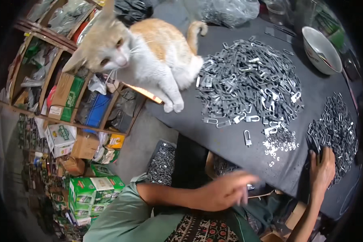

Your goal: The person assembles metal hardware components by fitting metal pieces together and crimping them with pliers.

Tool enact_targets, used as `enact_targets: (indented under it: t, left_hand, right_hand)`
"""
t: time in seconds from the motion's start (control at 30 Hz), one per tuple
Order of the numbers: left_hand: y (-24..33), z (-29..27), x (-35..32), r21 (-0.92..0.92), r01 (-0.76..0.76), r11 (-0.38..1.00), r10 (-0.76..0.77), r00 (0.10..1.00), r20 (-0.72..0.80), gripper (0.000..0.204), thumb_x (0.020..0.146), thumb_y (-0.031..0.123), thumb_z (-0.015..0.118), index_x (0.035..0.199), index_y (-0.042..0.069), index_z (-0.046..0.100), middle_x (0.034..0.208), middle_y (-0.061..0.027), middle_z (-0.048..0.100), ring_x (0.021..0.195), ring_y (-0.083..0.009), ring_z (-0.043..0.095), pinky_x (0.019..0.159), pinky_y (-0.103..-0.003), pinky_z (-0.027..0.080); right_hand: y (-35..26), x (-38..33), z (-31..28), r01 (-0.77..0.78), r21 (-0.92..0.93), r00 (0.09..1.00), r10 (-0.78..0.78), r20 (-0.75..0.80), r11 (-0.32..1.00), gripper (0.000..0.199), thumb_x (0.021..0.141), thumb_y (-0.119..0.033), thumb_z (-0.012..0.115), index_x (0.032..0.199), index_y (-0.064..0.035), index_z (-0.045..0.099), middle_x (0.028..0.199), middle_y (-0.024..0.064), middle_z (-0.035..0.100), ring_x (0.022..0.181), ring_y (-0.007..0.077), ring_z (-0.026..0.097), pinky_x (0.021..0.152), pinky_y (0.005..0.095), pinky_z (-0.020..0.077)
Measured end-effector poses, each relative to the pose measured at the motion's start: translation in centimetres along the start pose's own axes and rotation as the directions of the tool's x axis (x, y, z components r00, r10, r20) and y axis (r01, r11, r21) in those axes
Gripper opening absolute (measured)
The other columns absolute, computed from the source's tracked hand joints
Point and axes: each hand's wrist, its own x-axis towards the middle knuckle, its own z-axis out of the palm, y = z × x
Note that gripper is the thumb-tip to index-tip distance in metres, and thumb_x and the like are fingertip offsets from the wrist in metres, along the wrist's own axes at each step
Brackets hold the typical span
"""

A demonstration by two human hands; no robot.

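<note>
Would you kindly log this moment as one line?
left hand: blurred, grasp unclear; right hand: at rightmost dark-clip pile; cat: on table

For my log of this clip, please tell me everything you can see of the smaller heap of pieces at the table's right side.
The smaller heap is a jumble of small, dark grey, metal-looking pieces, many with a loop at one end; a few catch the light. It lies loose on the dark tabletop, drawn out lengthwise and narrowing at its far end, right of the larger heap. The right hand's fingertips reach its left edge and seem to touch it; individual pieces there are hard to tell apart.
</note>
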Motion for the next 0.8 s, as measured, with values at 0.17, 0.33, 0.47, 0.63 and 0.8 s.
enact_targets:
  t: [0.17, 0.33, 0.47, 0.63, 0.8]
  left_hand:
    - [4.0, -8.8, -1.0, 0.646, 0.263, 0.717, 0.405, 0.596, -0.693, 0.049, 0.091, -0.002, 0.044, 0.14, -0.004, 0.039, 0.105, -0.0193, 0.062, 0.082, -0.0274, 0.066, 0.069, -0.036, 0.052]
    - [6.7, -14.8, -0.7, 0.762, 0.305, 0.572, 0.679, 0.346, -0.648, 0.057, 0.086, -0.005, 0.042, 0.143, -0.008, 0.032, 0.112, -0.0304, 0.061, 0.091, -0.0334, 0.066, 0.078, -0.038, 0.051]
    - [5.2, -17.7, -0.8, 0.808, 0.464, 0.363, 0.829, 0.234, -0.507, 0.051, 0.088, -0.004, 0.043, 0.139, -0.002, 0.043, 0.11, -0.0212, 0.064, 0.088, -0.0203, 0.063, 0.081, -0.029, 0.048]
    - [4.5, -9.4, -1.1, 0.526, 0.05, 0.849, 0.146, 0.935, -0.324, 0.027, 0.088, 0.002, 0.045, 0.109, 0.001, 0.063, 0.101, -0.0161, 0.065, 0.085, -0.0224, 0.062, 0.073, -0.034, 0.049]
    - [-4.1, 0.2, -1.6, -0.293, 0.512, 0.808, -0.345, 0.813, 0.469, 0.029, 0.094, 0.006, 0.042, 0.12, 0.0, 0.053, 0.102, -0.0091, 0.062, 0.088, -0.015, 0.06, 0.078, -0.029, 0.049]
  right_hand:
    - [0.1, 0.3, 0.2, -0.058, 0.019, 0.995, 0.056, 0.087, 0.998, 0.034, 0.088, -0.021, 0.068, 0.109, 0.0024, 0.055, 0.103, 0.0224, 0.06, 0.092, 0.0432, 0.058, 0.076, 0.0467, 0.0469]
    - [0.6, 0.7, 0.4, -0.04, 0.024, 0.996, 0.038, 0.075, 0.999, 0.032, 0.088, -0.02, 0.067, 0.108, 0.0021, 0.055, 0.1, 0.023, 0.059, 0.091, 0.044, 0.058, 0.074, 0.0476, 0.0465]
    - [-0.9, 0.9, 0.0, 0.001, 0.047, 0.999, 0.0, -0.032, 0.999, 0.028, 0.083, -0.013, 0.071, 0.093, 0.0036, 0.051, 0.088, 0.0202, 0.055, 0.081, 0.0404, 0.057, 0.069, 0.0462, 0.0457]
    - [0.2, 0.4, 0.4, 0.009, 0.016, 0.999, -0.008, -0.05, 1.0, 0.029, 0.082, -0.013, 0.071, 0.091, 0.0036, 0.049, 0.087, 0.0204, 0.055, 0.081, 0.0403, 0.056, 0.069, 0.0462, 0.0453]
    - [-0.8, 0.9, 0.2, 0.045, 0.054, 0.996, -0.041, -0.076, 0.998, 0.027, 0.083, -0.012, 0.07, 0.091, 0.0044, 0.05, 0.087, 0.0206, 0.054, 0.08, 0.0404, 0.056, 0.068, 0.0463, 0.0449]
